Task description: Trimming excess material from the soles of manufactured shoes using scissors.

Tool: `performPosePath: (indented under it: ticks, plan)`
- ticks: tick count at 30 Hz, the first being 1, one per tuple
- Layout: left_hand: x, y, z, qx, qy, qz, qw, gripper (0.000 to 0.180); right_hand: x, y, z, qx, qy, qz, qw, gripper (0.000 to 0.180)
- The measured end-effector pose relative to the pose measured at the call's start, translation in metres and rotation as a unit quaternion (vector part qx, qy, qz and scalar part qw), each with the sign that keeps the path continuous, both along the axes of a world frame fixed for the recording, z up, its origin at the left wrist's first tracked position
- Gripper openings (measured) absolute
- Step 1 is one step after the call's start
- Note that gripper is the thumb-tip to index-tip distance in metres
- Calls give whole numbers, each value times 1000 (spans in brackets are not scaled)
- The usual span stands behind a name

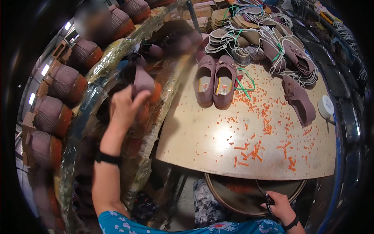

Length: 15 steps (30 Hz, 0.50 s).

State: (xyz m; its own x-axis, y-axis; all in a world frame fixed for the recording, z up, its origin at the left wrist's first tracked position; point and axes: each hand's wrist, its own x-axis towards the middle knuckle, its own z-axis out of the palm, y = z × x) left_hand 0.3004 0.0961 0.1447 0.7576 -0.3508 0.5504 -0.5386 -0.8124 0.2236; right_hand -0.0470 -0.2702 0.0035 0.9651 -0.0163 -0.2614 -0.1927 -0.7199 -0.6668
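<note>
My left hand (125, 105) reaches to the rack on the left and grips a mauve shoe (143, 82) with an orange sole. The thumb lies across the shoe; the other fingers are partly hidden and slightly blurred. Low at the right, my right hand (279, 206) holds scissors (268, 198) with dark handles, their blades pointing up to the table's near edge. A pair of mauve slip-on shoes (215, 84) with bows stands on the table (187, 136), toes away from me. A flat mauve shoe upper (299, 99) lies farther right.
Small orange scraps (255, 150) litter the tabletop. Stacked uppers tied with white cords (272, 43) fill the far end. A white round container (325, 106) sits at the right edge. Beneath the near edge is a round basin (222, 195). Rows of shoes (52, 111) stand on the plastic-wrapped rack (109, 58).
</note>
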Motion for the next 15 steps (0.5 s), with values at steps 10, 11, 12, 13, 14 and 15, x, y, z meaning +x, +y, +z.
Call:
performPosePath:
  ticks: [10, 11, 12, 13, 14, 15]
  plan:
    - [229, 177, -83, 179, 59, 312, 931, 56, 4, -28, 15, -66, 4, -136, 989, 44]
    - [216, 91, -85, 185, 157, 323, 915, 52, 6, -29, 18, -84, 22, -149, 985, 44]
    - [203, 80, -76, 186, 168, 289, 924, 52, 5, -33, 18, -83, 25, -145, 986, 44]
    - [197, 68, -73, 175, 160, 267, 934, 52, 6, -36, 17, -80, 19, -160, 984, 44]
    - [190, 63, -72, 163, 153, 242, 944, 51, 10, -38, 16, -79, 12, -178, 981, 45]
    - [181, 63, -65, 154, 140, 223, 952, 51, 17, -44, 13, -47, 28, -197, 979, 49]
